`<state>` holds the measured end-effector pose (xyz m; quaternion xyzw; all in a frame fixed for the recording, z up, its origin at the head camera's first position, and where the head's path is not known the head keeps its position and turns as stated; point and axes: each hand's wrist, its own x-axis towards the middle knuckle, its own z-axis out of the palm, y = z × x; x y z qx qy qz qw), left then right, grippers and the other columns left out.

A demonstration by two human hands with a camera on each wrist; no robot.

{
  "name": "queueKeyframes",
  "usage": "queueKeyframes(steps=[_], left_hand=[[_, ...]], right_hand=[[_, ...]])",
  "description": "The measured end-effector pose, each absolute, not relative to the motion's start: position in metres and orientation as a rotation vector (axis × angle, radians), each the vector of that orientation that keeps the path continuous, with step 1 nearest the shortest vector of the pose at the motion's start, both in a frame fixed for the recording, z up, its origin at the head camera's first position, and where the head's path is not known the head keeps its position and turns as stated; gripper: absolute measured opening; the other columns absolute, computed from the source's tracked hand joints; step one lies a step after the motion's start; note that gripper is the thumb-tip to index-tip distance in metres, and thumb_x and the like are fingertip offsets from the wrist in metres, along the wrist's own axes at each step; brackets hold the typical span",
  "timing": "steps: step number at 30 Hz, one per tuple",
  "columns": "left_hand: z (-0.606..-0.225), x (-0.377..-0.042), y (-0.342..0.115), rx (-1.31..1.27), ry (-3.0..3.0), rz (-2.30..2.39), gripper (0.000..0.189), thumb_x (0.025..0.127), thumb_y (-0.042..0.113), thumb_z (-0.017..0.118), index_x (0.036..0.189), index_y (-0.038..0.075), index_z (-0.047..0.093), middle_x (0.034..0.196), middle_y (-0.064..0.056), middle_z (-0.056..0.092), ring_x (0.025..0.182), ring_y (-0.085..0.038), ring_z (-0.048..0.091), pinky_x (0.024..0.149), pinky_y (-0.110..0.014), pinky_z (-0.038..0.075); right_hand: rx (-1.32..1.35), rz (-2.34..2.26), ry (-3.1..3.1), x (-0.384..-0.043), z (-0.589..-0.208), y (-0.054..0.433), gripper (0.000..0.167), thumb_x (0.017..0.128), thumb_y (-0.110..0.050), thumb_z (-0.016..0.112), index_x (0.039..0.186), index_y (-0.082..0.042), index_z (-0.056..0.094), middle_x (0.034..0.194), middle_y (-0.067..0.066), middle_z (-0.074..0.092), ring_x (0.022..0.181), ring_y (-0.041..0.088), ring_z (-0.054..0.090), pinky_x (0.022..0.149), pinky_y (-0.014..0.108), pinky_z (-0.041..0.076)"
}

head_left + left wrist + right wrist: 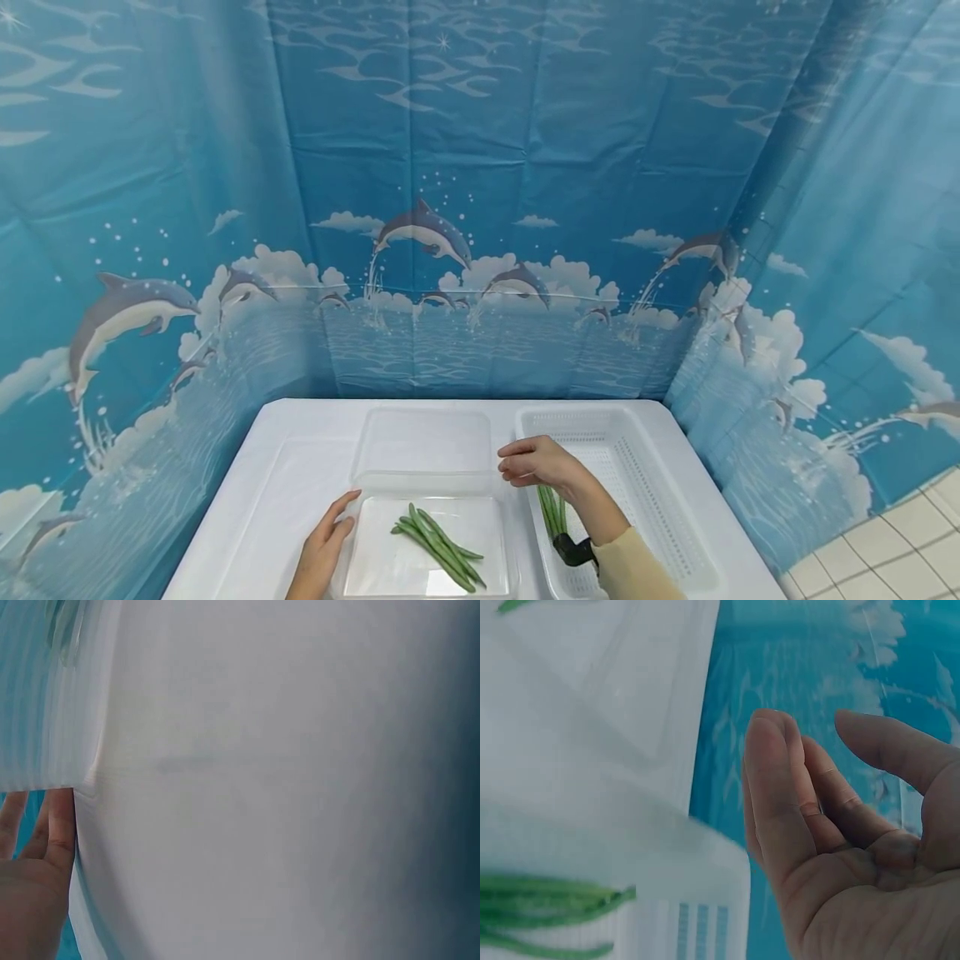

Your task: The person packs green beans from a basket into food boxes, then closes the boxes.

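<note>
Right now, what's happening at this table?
A person is sorting green beans. The left hand rests open against the side of the clear container, which holds a small pile of beans. The right hand hovers empty, fingers loosely curled, over the white perforated basket, where more beans lie. A clear lid sits behind the container.

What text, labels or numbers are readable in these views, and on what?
None. The clear container holding green beans, the white perforated basket, the table and the dolphin-print curtain show no lettering; the curtain bears pictures only. Both wrist views are blurred and show no marks.
</note>
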<state>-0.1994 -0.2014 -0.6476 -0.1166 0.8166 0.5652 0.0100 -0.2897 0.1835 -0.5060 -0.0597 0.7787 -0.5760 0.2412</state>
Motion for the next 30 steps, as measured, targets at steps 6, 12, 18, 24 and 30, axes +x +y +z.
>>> queueKeyframes(steps=[6, 12, 18, 24, 30], left_hand=[[-0.647, -0.201, -0.202, -0.367, 2.552, 1.756, 0.045, 0.113, 0.034, 0.045, 0.157, 0.027, 0.051, 0.169, -0.022, 0.040, 0.145, -0.051, 0.052, 0.111, -0.073, 0.050], [-0.646, -0.202, -0.203, -0.365, 2.557, 1.745, 0.046, 0.113, 0.033, 0.044, 0.158, 0.027, 0.049, 0.171, -0.021, 0.037, 0.149, -0.054, 0.045, 0.113, -0.075, 0.046], [-0.647, -0.200, -0.204, -0.355, 2.543, 1.766, 0.046, 0.113, 0.032, 0.044, 0.158, 0.026, 0.049, 0.171, -0.022, 0.037, 0.150, -0.055, 0.042, 0.114, -0.076, 0.044], [-0.648, -0.199, -0.202, -0.354, 2.528, 1.779, 0.046, 0.113, 0.033, 0.045, 0.158, 0.026, 0.049, 0.171, -0.020, 0.037, 0.151, -0.055, 0.041, 0.114, -0.075, 0.044], [-0.648, -0.200, -0.200, -0.365, 2.514, 1.769, 0.046, 0.113, 0.035, 0.044, 0.158, 0.027, 0.049, 0.171, -0.019, 0.037, 0.153, -0.054, 0.039, 0.114, -0.075, 0.044]], right_hand=[[-0.085, -1.606, 2.188, -0.295, -0.507, 0.224, 0.044, 0.104, -0.012, 0.066, 0.139, 0.014, 0.059, 0.113, 0.020, 0.078, 0.094, 0.018, 0.077, 0.093, 0.041, 0.067], [0.076, -1.591, 2.275, -0.299, -0.523, 0.253, 0.040, 0.103, -0.008, 0.065, 0.135, 0.015, 0.061, 0.107, 0.019, 0.078, 0.087, 0.017, 0.077, 0.084, 0.037, 0.069], [0.280, -1.537, 2.350, -0.305, -0.546, 0.269, 0.036, 0.100, -0.005, 0.067, 0.130, 0.014, 0.064, 0.101, 0.020, 0.079, 0.077, 0.014, 0.077, 0.072, 0.029, 0.067], [0.383, -1.529, 2.317, -0.308, -0.566, 0.278, 0.032, 0.100, -0.003, 0.067, 0.125, 0.015, 0.063, 0.098, 0.020, 0.077, 0.073, 0.014, 0.076, 0.068, 0.026, 0.066], [0.375, -1.504, 2.322, -0.308, -0.582, 0.281, 0.029, 0.099, -0.001, 0.067, 0.121, 0.018, 0.064, 0.096, 0.022, 0.077, 0.076, 0.019, 0.077, 0.074, 0.032, 0.069]])
